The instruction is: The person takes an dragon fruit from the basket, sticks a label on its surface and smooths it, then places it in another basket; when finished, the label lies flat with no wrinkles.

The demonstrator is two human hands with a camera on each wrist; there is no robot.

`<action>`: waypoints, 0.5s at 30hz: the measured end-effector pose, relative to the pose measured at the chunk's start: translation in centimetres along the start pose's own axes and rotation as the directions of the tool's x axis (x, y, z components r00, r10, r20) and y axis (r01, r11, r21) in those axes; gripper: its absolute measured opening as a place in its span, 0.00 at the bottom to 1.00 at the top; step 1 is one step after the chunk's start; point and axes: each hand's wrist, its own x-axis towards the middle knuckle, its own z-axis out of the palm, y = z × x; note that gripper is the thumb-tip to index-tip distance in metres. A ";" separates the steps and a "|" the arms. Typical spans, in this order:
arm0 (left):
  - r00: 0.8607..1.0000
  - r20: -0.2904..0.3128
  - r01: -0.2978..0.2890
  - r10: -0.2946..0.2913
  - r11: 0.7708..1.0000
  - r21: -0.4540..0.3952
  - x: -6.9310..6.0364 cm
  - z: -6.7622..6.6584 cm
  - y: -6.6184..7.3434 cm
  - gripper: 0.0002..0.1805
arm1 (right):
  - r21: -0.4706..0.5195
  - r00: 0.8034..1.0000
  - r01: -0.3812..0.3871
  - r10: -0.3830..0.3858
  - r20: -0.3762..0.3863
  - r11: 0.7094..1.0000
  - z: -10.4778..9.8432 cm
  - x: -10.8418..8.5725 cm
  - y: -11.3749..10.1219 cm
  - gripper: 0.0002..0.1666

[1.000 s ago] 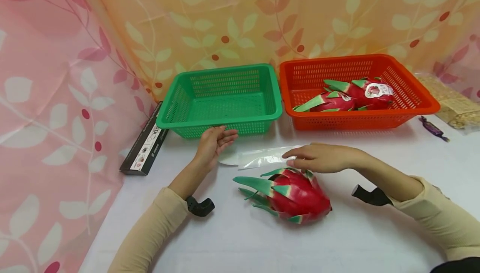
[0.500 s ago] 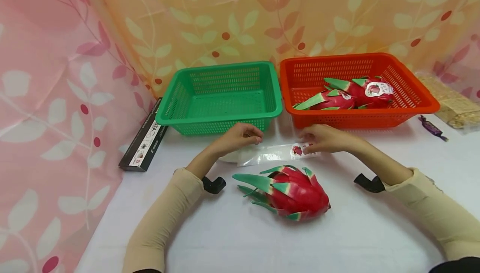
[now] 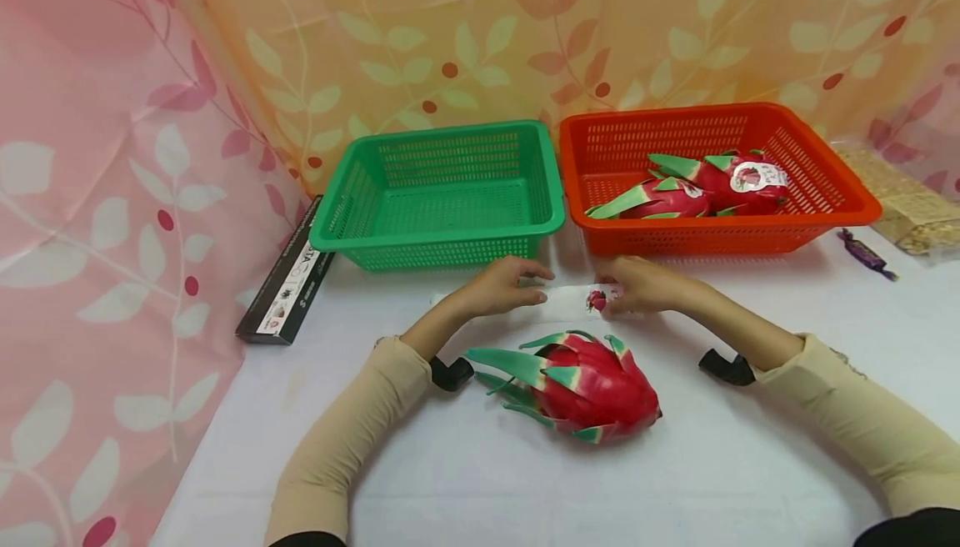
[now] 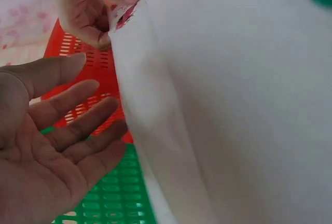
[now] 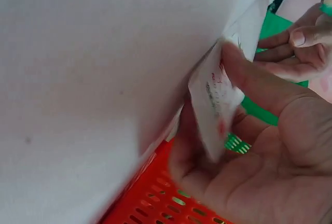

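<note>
A pale strip of labels (image 3: 566, 303) printed with a dragon fruit picture lies on the white cloth. My right hand (image 3: 647, 284) pinches its printed right end; in the right wrist view, thumb and fingers close on the printed strip end (image 5: 213, 92). Over the strip's left part is my left hand (image 3: 495, 288), its fingers loosely extended and holding nothing, as the left wrist view of that left hand (image 4: 62, 136) shows. In front of both hands a red dragon fruit (image 3: 596, 388) with green scales lies on its side.
Behind the hands stand a green basket (image 3: 442, 243) and a red basket (image 3: 720, 234) holding dragon fruits (image 3: 738, 184). A black box (image 3: 288, 288) lies at left. On the right are a wrapped candy (image 3: 866, 255) and a bagged tan block (image 3: 911, 213).
My left hand has moved right, from beside the green basket to over the strip. The right hand has gone from above the strip to pinching its end. The dragon fruit stays put.
</note>
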 end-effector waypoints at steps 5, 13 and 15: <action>0.998 -0.011 -0.061 0.061 0.998 0.001 -0.2 -0.3 0.8 0.19 | 0.077 0.998 0.063 -0.063 0.002 0.995 -0.5 -0.3 -0.7 0.05; 0.985 -0.159 -0.089 0.070 0.989 -0.120 -0.7 -1.4 2.8 0.13 | 0.125 0.983 0.158 -0.144 -0.116 0.980 -3.0 -1.4 -4.1 0.11; 0.980 -0.189 -0.093 0.061 0.982 -0.163 -0.7 -1.6 3.2 0.10 | 0.132 0.976 0.184 -0.165 -0.145 0.974 -3.5 -1.7 -4.8 0.13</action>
